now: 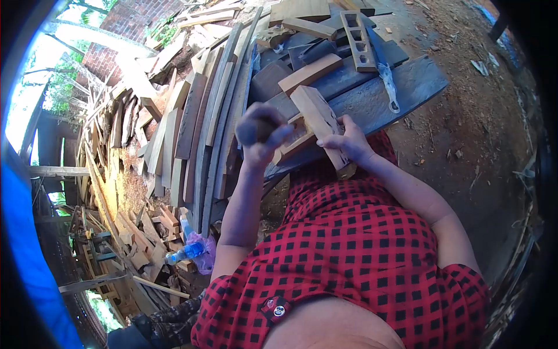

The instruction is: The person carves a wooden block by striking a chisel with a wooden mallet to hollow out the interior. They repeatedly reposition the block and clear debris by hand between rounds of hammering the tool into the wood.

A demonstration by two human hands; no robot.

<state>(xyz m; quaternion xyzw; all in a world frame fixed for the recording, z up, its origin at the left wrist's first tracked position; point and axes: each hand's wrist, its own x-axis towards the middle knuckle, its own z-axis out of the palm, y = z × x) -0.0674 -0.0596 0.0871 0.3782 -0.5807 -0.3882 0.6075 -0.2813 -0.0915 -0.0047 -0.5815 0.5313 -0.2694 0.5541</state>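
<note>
My right hand (352, 143) grips a pale wooden block (314, 110) from the side, holding it at a slant above the bench. Dark, rough marks run along the block's edge. To the left, my left hand (263, 135) is raised and smeared by motion. Its fingers curl round a dark, rounded thing (249, 132) whose kind I cannot make out. Beneath the block, a lighter wooden piece with a hollow (295, 145) lies near the edge of the dark plank bench (372, 104), partly hidden by the block.
A wooden frame with several openings (357, 41) and a wood block (310, 74) lie on the bench. Near its right end is a pale strip with a ringed end (389, 87). Long boards (200, 110) are stacked at left; a blue-labelled bottle (187, 253) lies below.
</note>
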